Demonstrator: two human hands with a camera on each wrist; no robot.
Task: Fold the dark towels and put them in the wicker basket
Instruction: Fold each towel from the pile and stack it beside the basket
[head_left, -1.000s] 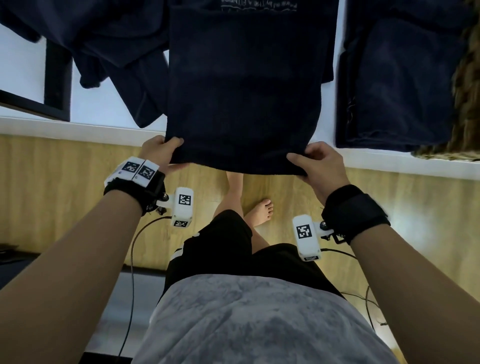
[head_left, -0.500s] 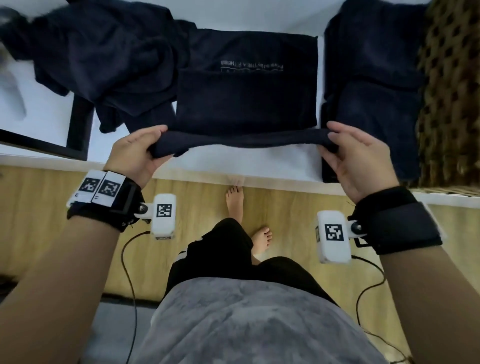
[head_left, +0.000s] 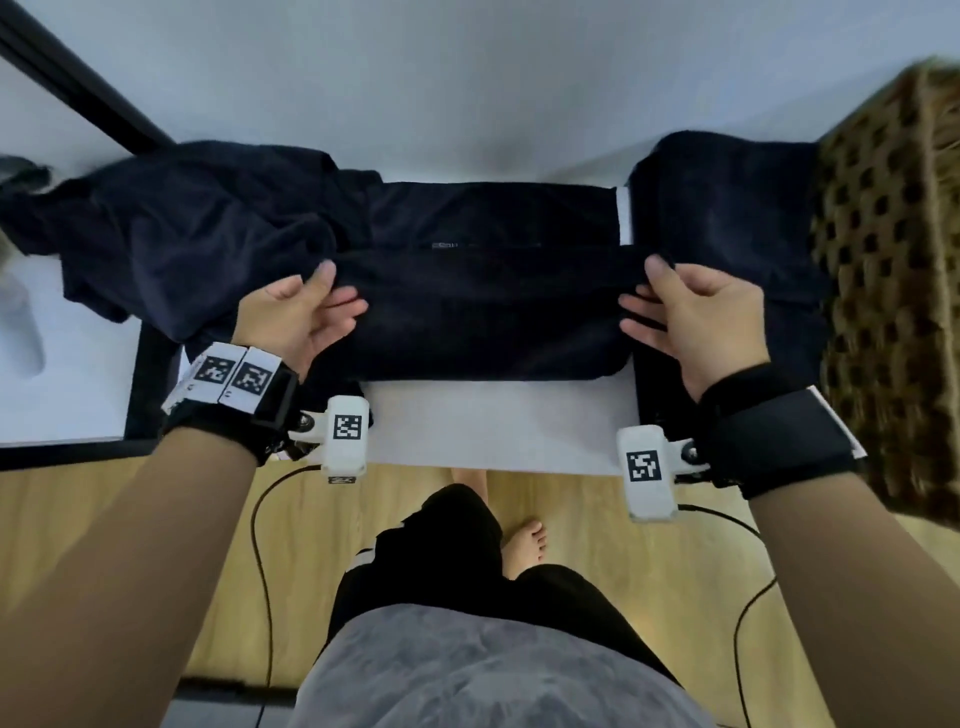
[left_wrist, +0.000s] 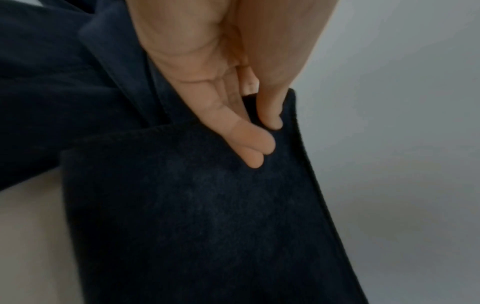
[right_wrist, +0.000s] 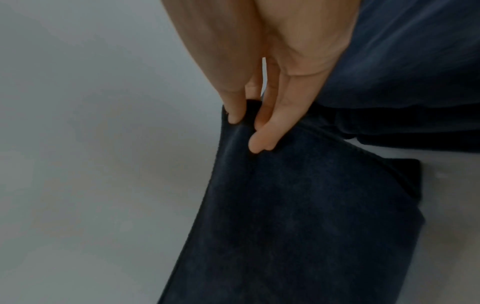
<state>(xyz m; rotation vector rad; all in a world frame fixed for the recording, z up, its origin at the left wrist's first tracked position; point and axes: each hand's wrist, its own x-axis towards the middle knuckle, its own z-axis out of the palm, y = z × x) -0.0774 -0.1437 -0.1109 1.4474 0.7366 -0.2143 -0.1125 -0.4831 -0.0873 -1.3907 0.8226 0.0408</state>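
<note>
A dark navy towel (head_left: 488, 306) lies folded over on the white table (head_left: 493, 426), its near half doubled onto the far half. My left hand (head_left: 311, 306) pinches its left corner between thumb and fingers (left_wrist: 262, 142). My right hand (head_left: 675, 306) pinches the right corner the same way, its thumb tip (right_wrist: 235, 117) on the hem. A rumpled heap of dark towels (head_left: 171, 244) sits to the left. A folded dark stack (head_left: 727, 218) lies on the right, against the wicker basket (head_left: 893, 291).
A black frame edge (head_left: 140, 384) borders the table on the left, and a black bar (head_left: 78, 88) runs diagonally at the back left. The white wall (head_left: 467, 78) stands close behind. Below are the wood floor (head_left: 623, 571), my bare feet and trailing cables.
Both hands carried the towel's near edge up from over the table edge and away from me, folding it onto its far half. The view tilted up toward the wall.
</note>
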